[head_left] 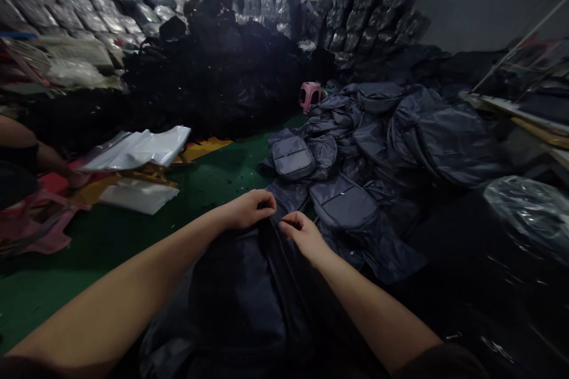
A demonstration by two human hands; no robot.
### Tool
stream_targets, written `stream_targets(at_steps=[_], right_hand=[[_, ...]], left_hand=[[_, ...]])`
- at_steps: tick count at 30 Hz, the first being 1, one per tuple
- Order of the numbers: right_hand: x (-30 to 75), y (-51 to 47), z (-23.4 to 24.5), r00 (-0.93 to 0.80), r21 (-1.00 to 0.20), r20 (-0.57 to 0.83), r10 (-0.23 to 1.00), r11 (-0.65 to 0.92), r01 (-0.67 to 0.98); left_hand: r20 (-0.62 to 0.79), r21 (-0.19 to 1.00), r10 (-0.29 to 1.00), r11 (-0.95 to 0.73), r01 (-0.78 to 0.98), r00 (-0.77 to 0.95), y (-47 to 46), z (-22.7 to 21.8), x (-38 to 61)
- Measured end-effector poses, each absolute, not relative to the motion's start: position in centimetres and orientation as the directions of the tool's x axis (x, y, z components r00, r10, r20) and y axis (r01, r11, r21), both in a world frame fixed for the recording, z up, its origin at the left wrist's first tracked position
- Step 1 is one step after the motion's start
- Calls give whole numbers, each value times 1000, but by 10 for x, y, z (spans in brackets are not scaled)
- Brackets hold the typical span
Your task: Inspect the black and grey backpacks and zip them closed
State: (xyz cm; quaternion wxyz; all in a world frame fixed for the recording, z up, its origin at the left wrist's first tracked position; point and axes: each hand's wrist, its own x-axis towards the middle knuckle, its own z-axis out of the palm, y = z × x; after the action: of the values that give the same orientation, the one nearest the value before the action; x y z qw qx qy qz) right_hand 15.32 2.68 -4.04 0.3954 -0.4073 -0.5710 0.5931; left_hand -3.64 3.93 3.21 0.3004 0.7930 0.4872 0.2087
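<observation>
Left hand (249,208) and right hand (303,232) are pinching a dark navy nylon backpack (240,302), grips closed | risk: slick fabric possibly slipping free

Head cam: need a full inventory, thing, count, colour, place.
dark backpack: one, navy, bottom centre, under both hands
grey backpacks: a heap, too many to count, blue-grey, right of centre
black bags: a large heap, black, back centre
wrapped bags: many, in clear plastic, stacked top left
plastic sleeves: two stacks, clear-white, left of centre
stool: one, pink, behind the grey heap
floor: green, centre and left
other person's arm: one, left edge
left hand: closed on the dark backpack's top edge
right hand: pinching the same edge
</observation>
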Motion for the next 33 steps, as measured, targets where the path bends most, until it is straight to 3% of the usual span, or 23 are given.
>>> stream_targets(at_steps=[10,13,16,18,22,26,30,33], right_hand=[[145,32,-44,-364,-1000,16,931,17,2],[148,35,-47,-289,-1000,10,957,13,8],[151,38,-47,-217,-1000,-6,976,-3,16],[151,40,-42,-204,-1000,-13,979,-8,25],[141,42,-26,-254,-996,1,967,23,87],[132,47,-19,-312,-976,-22,950,47,214],[140,54,-23,-333,-976,-106,937,-34,213],[152,58,-27,-342,-973,-197,919,-142,180]], left_hand=[[67,807,943,-242,538,325,40,30,-35],[121,863,991,-135,487,61,49,22,-43],[168,891,953,-37,453,-252,56,18,-58],[177,883,928,-3,469,-329,53,19,-65],[141,807,969,7,591,-203,34,22,-62],[67,574,998,-51,817,16,20,15,-60],[-10,520,1000,-9,854,16,18,12,-72],[19,528,999,25,849,-42,14,15,-82]])
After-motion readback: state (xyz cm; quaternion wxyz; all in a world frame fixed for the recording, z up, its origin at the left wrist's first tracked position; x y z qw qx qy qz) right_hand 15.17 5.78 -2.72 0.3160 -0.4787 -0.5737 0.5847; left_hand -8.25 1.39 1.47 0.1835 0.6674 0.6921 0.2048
